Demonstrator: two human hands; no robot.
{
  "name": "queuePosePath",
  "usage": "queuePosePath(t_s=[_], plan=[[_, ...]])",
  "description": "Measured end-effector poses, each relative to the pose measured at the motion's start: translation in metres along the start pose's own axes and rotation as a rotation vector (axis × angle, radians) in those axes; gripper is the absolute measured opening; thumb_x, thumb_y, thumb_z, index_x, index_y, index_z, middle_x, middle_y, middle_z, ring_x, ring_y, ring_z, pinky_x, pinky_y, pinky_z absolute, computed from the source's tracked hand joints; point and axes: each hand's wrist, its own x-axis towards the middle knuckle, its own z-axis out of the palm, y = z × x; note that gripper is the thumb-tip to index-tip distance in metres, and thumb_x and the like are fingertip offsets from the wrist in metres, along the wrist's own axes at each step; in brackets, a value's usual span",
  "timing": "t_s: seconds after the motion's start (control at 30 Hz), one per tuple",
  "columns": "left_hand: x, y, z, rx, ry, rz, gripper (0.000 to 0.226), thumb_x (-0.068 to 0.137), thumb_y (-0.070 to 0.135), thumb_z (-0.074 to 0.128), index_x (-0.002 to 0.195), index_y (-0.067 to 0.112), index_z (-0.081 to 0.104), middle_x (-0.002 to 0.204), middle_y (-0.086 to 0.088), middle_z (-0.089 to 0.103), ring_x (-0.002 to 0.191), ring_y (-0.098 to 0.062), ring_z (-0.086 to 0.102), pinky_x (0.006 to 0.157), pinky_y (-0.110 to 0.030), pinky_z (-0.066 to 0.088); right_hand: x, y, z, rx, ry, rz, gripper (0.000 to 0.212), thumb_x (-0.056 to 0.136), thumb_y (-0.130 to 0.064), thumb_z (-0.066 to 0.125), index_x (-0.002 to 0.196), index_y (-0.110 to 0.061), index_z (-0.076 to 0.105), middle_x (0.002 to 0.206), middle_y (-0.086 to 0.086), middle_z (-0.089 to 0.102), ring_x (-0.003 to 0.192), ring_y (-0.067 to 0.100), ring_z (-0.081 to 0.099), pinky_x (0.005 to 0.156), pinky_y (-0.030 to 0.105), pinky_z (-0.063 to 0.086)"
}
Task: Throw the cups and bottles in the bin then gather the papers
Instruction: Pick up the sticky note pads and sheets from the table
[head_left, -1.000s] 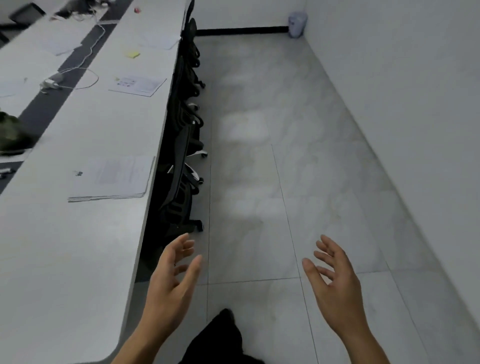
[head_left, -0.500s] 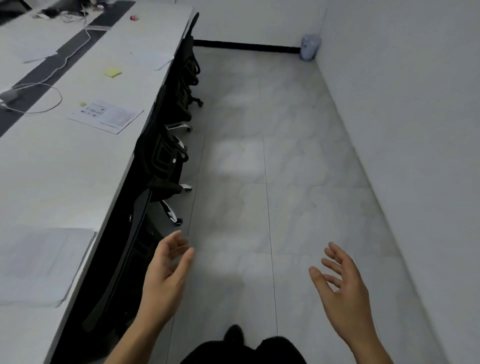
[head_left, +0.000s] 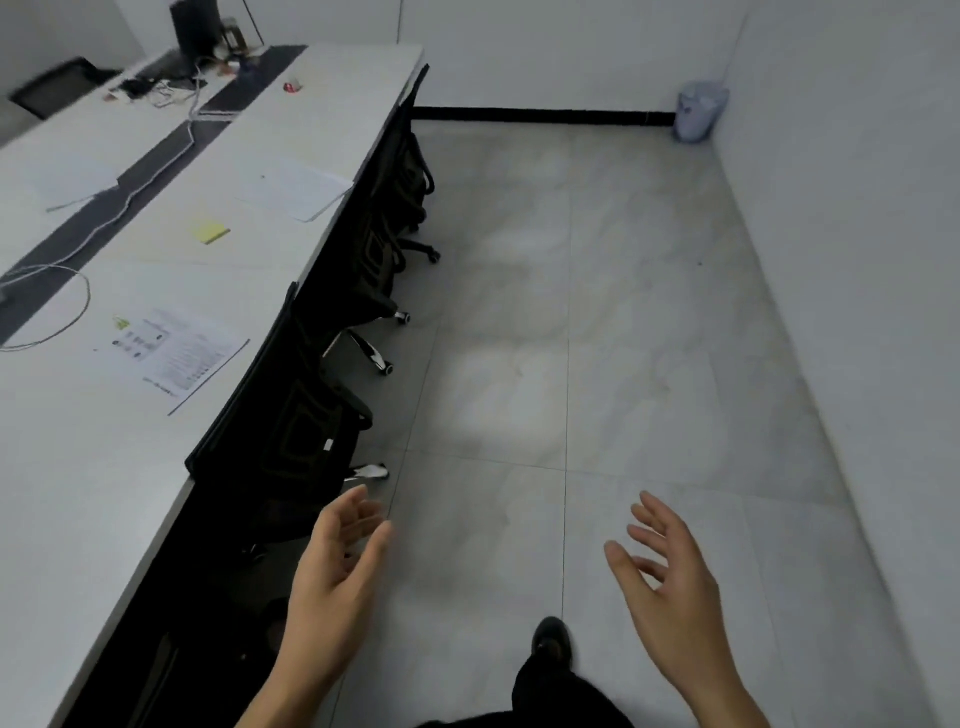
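Left hand (head_left: 332, 587) and right hand (head_left: 675, 587) hung empty, fingers (head_left: 657, 514) released, beside the surface (head_left: 104, 467), where a careless grab could sweep papers (head_left: 176, 353) off.

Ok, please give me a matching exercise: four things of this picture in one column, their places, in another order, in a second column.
1. small yellow sticky-note pad
2. pale plastic bin
3. printed white paper sheet
4. black mesh office chair

A. floor, far corner
B. long white table, near the person
C. floor, pushed against the table
D. table, farther back

Pairs: 1-D, 2-A, 3-B, 4-C
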Motion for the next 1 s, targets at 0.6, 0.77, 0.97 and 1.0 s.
queuePosePath(t_s=[0.6,0.77,0.97,1.0], plan=[[0.424,0.062,0.101,-0.104,0.399,-0.126,0.040,0.090,0.011,0.065,0.124,0.029,0.056,0.117,0.001,0.066,0.104,-0.002,0.064,0.094,-0.039,0.053,0.515,-0.146,0.182,-0.170,-0.451,-0.200,0.058,0.089,-0.022,0.072,0.124,-0.056,0.040,0.130,-0.025,0.053,0.117,-0.007,0.053,0.097,0.028,0.050],[0.580,0.127,0.092,-0.030,0.396,-0.027,0.039,0.093,0.020,0.064,0.128,0.032,0.053,0.118,0.010,0.065,0.108,-0.004,0.063,0.090,-0.033,0.053,0.653,-0.222,0.231,-0.169,-0.460,-0.326,0.059,0.090,-0.023,0.070,0.134,-0.048,0.039,0.131,-0.028,0.050,0.118,-0.006,0.052,0.093,0.020,0.046],[0.731,0.154,0.097,0.034,0.506,-0.006,0.041,0.094,0.021,0.062,0.133,0.027,0.051,0.121,0.013,0.063,0.112,-0.001,0.060,0.088,-0.025,0.049,0.806,-0.264,0.324,-0.115,-0.549,-0.369,0.059,0.092,-0.024,0.067,0.144,-0.034,0.040,0.134,-0.023,0.050,0.120,-0.004,0.052,0.091,0.018,0.046],[0.751,0.153,0.101,0.033,0.544,-0.027,0.040,0.095,0.021,0.062,0.133,0.027,0.051,0.121,0.014,0.063,0.112,-0.001,0.060,0.089,-0.026,0.049,0.831,-0.268,0.343,-0.119,-0.590,-0.371,0.060,0.092,-0.024,0.067,0.145,-0.032,0.040,0.135,-0.021,0.051,0.121,-0.004,0.052,0.092,0.018,0.046]])
